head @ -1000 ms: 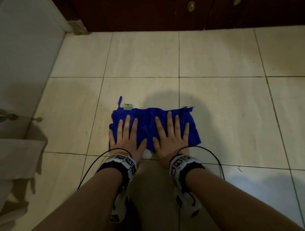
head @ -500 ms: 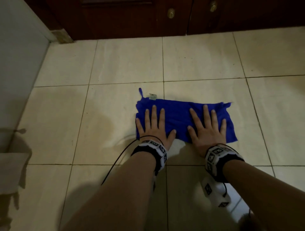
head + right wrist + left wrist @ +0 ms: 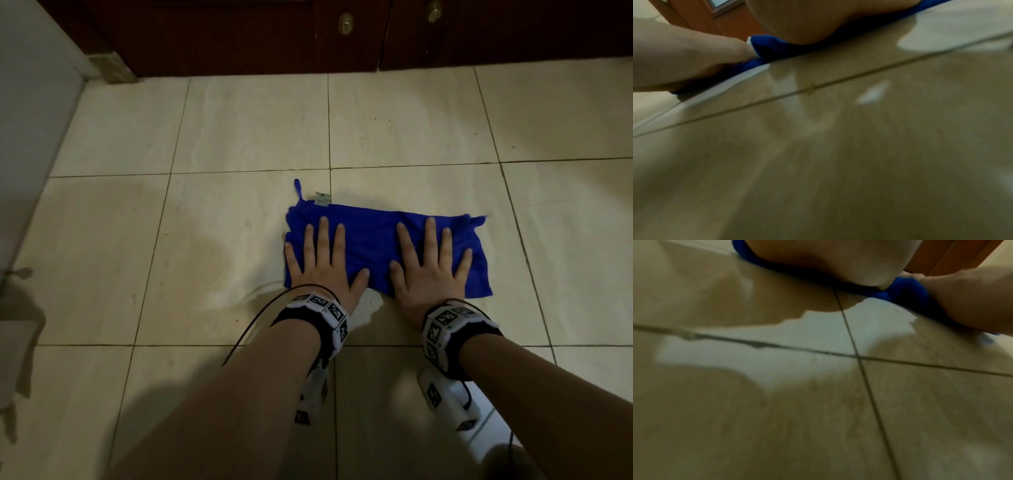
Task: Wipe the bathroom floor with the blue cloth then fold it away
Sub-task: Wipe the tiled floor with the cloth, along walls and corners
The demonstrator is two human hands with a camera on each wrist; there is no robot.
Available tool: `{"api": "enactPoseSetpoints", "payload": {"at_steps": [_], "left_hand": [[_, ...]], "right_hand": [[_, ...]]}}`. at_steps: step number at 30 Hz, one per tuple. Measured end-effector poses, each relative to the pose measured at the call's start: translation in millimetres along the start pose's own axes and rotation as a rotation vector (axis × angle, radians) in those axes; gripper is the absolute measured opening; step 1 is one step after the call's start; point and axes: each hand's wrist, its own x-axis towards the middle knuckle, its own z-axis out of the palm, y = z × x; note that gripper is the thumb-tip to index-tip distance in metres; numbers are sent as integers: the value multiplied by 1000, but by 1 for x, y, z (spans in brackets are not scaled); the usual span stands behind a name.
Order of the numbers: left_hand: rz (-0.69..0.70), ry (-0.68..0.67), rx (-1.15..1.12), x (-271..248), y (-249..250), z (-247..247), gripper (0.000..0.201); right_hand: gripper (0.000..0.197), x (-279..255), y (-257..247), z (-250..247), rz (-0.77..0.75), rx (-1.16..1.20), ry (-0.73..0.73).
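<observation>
Head view: your left hand [image 3: 323, 263] and right hand [image 3: 430, 265] press flat, fingers spread straight, on the blue cloth [image 3: 373, 240], which lies on the tiled floor [image 3: 239, 130] before dark wooden doors [image 3: 260, 31]; left wrist view: your palm heel on the cloth's edge [image 3: 902, 288], floor glossy; right wrist view: likewise, cloth [image 3: 768, 45] beneath.

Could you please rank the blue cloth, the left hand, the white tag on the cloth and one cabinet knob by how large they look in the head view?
1. blue cloth
2. left hand
3. cabinet knob and white tag: both tiny and look alike; the knob is farther away, so I won't rank them.
</observation>
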Motion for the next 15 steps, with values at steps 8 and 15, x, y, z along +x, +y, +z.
{"api": "enactPoseSetpoints", "payload": {"at_steps": [8, 15], "left_hand": [[-22, 54, -17, 34, 6, -8, 88], [24, 58, 14, 98, -4, -28, 86]], "right_hand": [[63, 45, -19, -17, 16, 12, -59], [62, 104, -30, -38, 29, 16, -82]]}}
